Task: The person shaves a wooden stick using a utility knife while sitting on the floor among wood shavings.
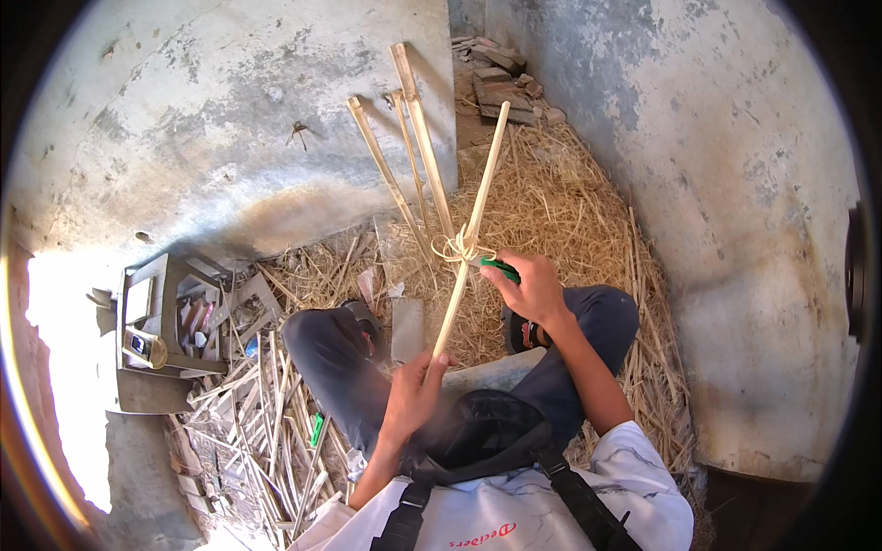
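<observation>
My left hand [412,397] is closed around the lower end of a long pale bamboo strip [490,170], which slants up and away to the right. In my right hand [531,288] is a green-handled utility knife [499,268], its blade meeting the strip about midway. Thin curled shavings [457,246] bunch on the strip right at the blade. My right fingers cover part of the knife's handle. Behind the strip, several bamboo poles [424,138] lean against the wall.
Straw-like shavings [560,211] cover the floor ahead, and split sticks [266,422] lie to the left. A wooden box-like stand [175,367] holds small items. A second green object [318,429] rests among the sticks. Bricks [501,92] are stacked at the back; walls [735,184] close in the space.
</observation>
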{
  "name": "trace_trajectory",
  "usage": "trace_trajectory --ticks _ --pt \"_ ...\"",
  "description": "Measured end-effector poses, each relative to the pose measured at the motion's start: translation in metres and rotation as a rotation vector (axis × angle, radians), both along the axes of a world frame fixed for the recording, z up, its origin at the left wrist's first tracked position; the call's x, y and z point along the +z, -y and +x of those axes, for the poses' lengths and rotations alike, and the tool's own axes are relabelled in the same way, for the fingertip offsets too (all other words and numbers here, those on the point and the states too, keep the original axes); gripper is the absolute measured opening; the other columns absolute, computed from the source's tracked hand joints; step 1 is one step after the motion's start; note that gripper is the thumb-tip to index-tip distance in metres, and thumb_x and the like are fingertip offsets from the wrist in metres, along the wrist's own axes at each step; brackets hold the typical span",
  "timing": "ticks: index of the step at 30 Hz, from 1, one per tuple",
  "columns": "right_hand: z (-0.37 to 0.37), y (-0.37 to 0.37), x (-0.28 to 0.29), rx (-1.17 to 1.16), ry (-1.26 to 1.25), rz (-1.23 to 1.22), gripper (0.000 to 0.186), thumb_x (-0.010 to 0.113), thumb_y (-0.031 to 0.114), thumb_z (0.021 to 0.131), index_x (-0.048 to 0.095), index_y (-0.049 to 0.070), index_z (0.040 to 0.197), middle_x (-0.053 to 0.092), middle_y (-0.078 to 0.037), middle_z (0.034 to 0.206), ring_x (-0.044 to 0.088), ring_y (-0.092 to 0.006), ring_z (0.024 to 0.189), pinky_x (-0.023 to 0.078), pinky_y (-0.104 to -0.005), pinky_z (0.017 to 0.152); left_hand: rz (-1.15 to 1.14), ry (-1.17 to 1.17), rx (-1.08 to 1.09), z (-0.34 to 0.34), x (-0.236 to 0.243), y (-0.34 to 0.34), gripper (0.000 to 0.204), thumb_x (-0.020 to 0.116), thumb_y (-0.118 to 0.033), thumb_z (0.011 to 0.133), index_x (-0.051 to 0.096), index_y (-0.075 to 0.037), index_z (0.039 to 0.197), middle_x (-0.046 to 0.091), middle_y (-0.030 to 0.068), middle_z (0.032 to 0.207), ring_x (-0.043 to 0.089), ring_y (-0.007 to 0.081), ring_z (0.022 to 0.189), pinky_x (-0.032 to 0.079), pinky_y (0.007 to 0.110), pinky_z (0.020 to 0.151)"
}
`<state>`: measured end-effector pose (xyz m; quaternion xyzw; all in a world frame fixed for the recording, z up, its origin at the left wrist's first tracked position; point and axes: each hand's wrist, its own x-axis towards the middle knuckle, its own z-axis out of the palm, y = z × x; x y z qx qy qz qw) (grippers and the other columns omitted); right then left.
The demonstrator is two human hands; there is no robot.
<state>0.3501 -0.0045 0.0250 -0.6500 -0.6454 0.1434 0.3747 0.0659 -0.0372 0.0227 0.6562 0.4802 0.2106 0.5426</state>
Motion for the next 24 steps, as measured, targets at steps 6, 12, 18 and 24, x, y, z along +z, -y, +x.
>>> trace_trajectory --ticks 6,12,18,24 --pt "-0.024 0.01 -0.007 0.132 -0.073 0.059 0.035 0.073 0.043 0.103 0.076 0.008 0.1 0.069 -0.013 0.072 0.069 -0.0323 0.061 0.05 -0.0427 0.057 -0.153 0.126 -0.002 0.0 -0.004 -0.006 0.04 0.056 -0.034 0.116 0.077 -0.001 0.115 0.048 -0.0028 0.066 0.045 0.0076 0.064 0.039 0.032 0.058" --pt "-0.05 0.018 -0.014 0.295 -0.024 0.081 0.033 0.076 0.041 0.101 0.076 0.008 0.103 0.072 -0.011 0.078 0.071 -0.0321 0.063 0.052 -0.0428 0.057 0.063 0.02 0.081 0.009 0.001 -0.016 0.035 0.058 -0.032 0.114 0.077 -0.002 0.115 0.056 0.0042 0.067 0.052 0.0136 0.062 0.043 0.037 0.059" --pt "-0.053 0.016 -0.012 0.271 0.013 0.09 0.033 0.073 0.043 0.102 0.074 0.011 0.101 0.074 -0.008 0.081 0.072 -0.0325 0.065 0.054 -0.0437 0.057 0.095 -0.014 0.106 0.01 0.004 -0.016 0.034 0.059 -0.031 0.114 0.078 -0.003 0.114 0.058 0.0079 0.066 0.056 0.0162 0.061 0.046 0.038 0.06" --pt "-0.047 0.016 -0.016 0.19 0.014 0.12 0.035 0.076 0.043 0.101 0.078 0.008 0.101 0.071 -0.011 0.074 0.07 -0.0281 0.059 0.051 -0.0403 0.054 0.065 -0.044 0.088 0.011 0.011 -0.015 0.035 0.059 -0.032 0.114 0.078 -0.002 0.112 0.056 0.0067 0.065 0.055 0.0151 0.062 0.045 0.037 0.06"
